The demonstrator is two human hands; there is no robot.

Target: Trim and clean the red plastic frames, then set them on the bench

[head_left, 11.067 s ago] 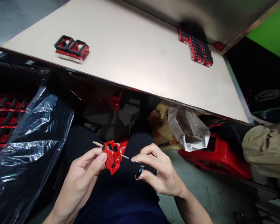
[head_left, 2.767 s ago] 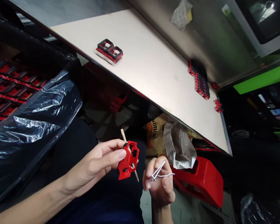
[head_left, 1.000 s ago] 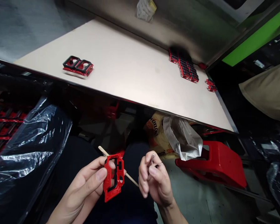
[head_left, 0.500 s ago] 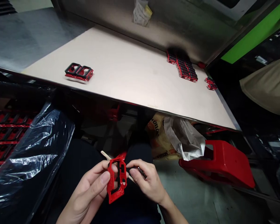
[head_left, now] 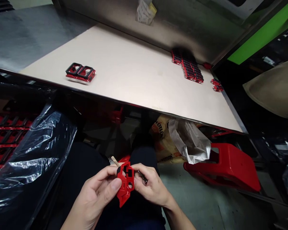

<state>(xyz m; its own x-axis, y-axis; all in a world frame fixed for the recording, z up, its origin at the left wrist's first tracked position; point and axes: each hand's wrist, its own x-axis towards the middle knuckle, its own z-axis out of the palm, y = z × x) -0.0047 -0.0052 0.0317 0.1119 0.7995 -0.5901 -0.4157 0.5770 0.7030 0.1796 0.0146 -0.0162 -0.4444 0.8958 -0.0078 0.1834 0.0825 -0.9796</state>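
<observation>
My left hand (head_left: 98,195) grips a small red plastic frame (head_left: 125,184) over my lap, thumb on its front, together with a thin wooden stick (head_left: 115,160) that pokes out behind it. My right hand (head_left: 151,187) is closed, its fingertips pressed against the frame's right side, pinching a small metal wire clip (head_left: 142,176). On the beige tabletop (head_left: 139,70) a pair of joined red-and-black frames (head_left: 80,72) lies at the left. A row of several such frames (head_left: 189,67) lies at the back right.
A black plastic bag (head_left: 31,156) covers a crate of red parts (head_left: 2,127) at my left. Under the table sit a crumpled white bag (head_left: 189,140), an orange printed bag (head_left: 162,140) and a red plastic stool (head_left: 230,166). Two loose red parts (head_left: 216,85) lie near the table's right edge.
My right hand, earlier apart with the wire clip raised, has closed in on the red frame and now presses the clip against its side. The frame has turned slightly in my left hand.
</observation>
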